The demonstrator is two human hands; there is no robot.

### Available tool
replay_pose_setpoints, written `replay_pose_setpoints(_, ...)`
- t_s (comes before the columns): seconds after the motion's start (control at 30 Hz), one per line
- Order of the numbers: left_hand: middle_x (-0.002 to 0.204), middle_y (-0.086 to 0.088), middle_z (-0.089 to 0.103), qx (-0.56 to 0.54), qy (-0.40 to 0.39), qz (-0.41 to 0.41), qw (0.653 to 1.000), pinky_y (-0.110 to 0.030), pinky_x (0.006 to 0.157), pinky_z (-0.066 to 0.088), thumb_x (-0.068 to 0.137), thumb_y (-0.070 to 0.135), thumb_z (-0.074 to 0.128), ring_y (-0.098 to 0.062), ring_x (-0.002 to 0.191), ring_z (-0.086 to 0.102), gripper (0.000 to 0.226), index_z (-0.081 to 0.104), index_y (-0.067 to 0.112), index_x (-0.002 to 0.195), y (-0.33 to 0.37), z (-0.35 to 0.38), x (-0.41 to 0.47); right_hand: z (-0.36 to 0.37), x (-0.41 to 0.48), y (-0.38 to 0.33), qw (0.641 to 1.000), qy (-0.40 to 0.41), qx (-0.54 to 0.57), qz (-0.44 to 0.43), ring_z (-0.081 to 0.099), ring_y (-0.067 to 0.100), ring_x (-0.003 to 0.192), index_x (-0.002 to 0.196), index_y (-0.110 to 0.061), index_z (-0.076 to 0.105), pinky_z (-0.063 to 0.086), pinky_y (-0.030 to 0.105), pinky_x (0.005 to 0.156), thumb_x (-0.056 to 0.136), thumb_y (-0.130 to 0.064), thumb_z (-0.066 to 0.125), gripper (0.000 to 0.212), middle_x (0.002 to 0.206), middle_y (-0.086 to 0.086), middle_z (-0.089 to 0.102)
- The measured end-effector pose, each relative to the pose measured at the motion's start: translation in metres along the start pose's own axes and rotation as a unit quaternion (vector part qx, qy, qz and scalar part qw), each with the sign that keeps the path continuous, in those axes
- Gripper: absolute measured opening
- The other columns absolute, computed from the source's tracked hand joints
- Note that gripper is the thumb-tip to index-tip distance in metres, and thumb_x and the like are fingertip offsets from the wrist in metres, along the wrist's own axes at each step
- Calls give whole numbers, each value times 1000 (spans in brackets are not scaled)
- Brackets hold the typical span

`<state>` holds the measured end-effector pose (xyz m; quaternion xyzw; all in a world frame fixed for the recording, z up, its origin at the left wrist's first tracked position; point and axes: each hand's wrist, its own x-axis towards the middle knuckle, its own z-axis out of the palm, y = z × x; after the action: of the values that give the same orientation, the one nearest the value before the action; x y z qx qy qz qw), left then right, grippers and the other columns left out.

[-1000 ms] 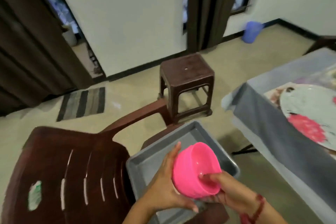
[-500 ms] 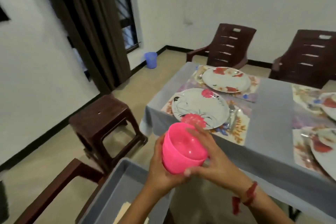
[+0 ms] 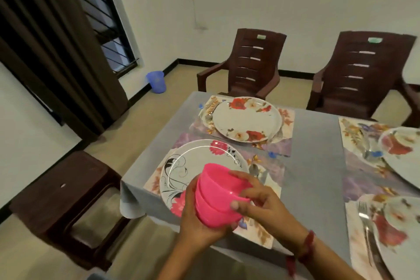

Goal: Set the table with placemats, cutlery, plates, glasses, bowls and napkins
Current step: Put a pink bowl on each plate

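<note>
A stack of pink bowls (image 3: 218, 198) hangs above the near left plate (image 3: 193, 166) with black swirls and pink flowers. My left hand (image 3: 195, 223) cups the stack from below and the left. My right hand (image 3: 256, 200) grips the rim of the top bowl with thumb and fingers. A second floral plate (image 3: 246, 118) lies on a placemat (image 3: 287, 118) further back. Two more plates (image 3: 400, 152) sit on mats at the right, with a fork (image 3: 364, 218) beside the nearest one. A spoon (image 3: 254, 170) lies right of the near plate.
A grey cloth covers the table (image 3: 316, 161). Two brown plastic chairs (image 3: 252, 63) stand at the far side. A brown stool (image 3: 66, 191) stands on the floor at the left, a blue bin (image 3: 156, 81) by the curtain.
My view has swung from the chair and grey tray round to the table. Both hands have carried the pink bowls over the near plate.
</note>
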<state>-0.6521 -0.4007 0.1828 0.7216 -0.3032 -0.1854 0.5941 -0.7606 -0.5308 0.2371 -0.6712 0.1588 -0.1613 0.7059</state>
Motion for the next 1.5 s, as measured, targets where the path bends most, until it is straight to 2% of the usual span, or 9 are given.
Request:
replay_pose_setpoints(0.2, 120, 36, 46, -6, 51, -27, 998, -9, 80, 48, 33, 44, 92, 7, 112, 50, 117, 31, 48, 133, -10, -2, 32, -48, 74, 5, 980, 96, 173, 32, 65, 11, 99, 95, -18, 75, 53, 23, 77, 43, -65, 82, 70, 107, -3, 70)
replay_pose_setpoints(0.33, 122, 29, 47, 1, 93, -43, 995, -12, 75, 51, 27, 59, 89, 9, 108, 52, 114, 32, 62, 126, -12, -21, 42, -51, 124, 74, 976, 178, -104, 67, 56, 13, 106, 90, -11, 70, 50, 37, 88, 55, -59, 78, 60, 108, -17, 56)
replay_pose_setpoints(0.5, 122, 31, 48, 26, 94, -32, 995, -11, 75, 51, 27, 62, 88, 9, 110, 51, 119, 33, 50, 132, -9, -41, 56, -48, 156, 131, 914, 95, -391, 57, 29, 17, 135, 95, -19, 73, 30, 40, 112, 77, -49, 68, 35, 129, -11, 48)
replay_pose_setpoints(0.73, 129, 21, 46, 36, 35, -22, 999, -25, 86, 51, 27, 62, 88, 0, 116, 50, 123, 31, 45, 135, -2, -49, 82, -48, 156, 132, 866, 4, -488, 107, 4, 31, 144, 123, -35, 56, 14, 54, 115, 69, -64, 65, 63, 154, -2, 17)
replay_pose_setpoints(0.97, 121, 28, 52, -24, -116, 19, 993, -17, 81, 51, 35, 37, 94, 1, 113, 54, 115, 36, 37, 135, 6, -11, 107, -31, 68, 26, 955, 165, -224, -105, 33, -1, 132, 125, -43, 50, 32, 14, 105, 80, -64, 55, 51, 137, -26, 38)
replay_pose_setpoints(1.17, 125, 14, 53, -51, -253, 52, 965, -15, 80, 50, 39, 41, 91, 2, 110, 56, 112, 34, 37, 135, 25, 50, 112, -54, 13, -6, 844, 151, -487, -169, 58, 10, 107, 101, -21, 66, 36, 31, 103, 98, -39, 43, 29, 112, -4, 65)
replay_pose_setpoints(1.27, 126, 19, 52, -57, -299, 72, 950, -15, 82, 49, 38, 42, 90, 3, 112, 54, 108, 35, 46, 131, 32, 82, 107, -64, -16, -6, 787, 217, -557, -152, 58, 12, 73, 89, -22, 54, 37, 34, 96, 101, -35, 29, 30, 78, -6, 63)
replay_pose_setpoints(1.4, 123, 34, 46, -72, -344, 100, 931, -7, 80, 44, 36, 45, 87, 7, 112, 50, 104, 37, 42, 128, 47, 124, 94, -84, -55, -31, 811, 404, -391, -160, 54, 2, 73, 88, -23, 52, 42, 15, 73, 100, -35, 35, 24, 80, -12, 55)
replay_pose_setpoints(1.5, 120, 37, 47, -78, -360, 109, 923, -5, 79, 44, 36, 45, 87, 9, 111, 51, 103, 38, 43, 127, 54, 154, 83, -128, -95, -39, 768, 514, -343, -166, 52, -1, 68, 85, -21, 57, 39, 13, 61, 96, -27, 41, 20, 76, -19, 55)
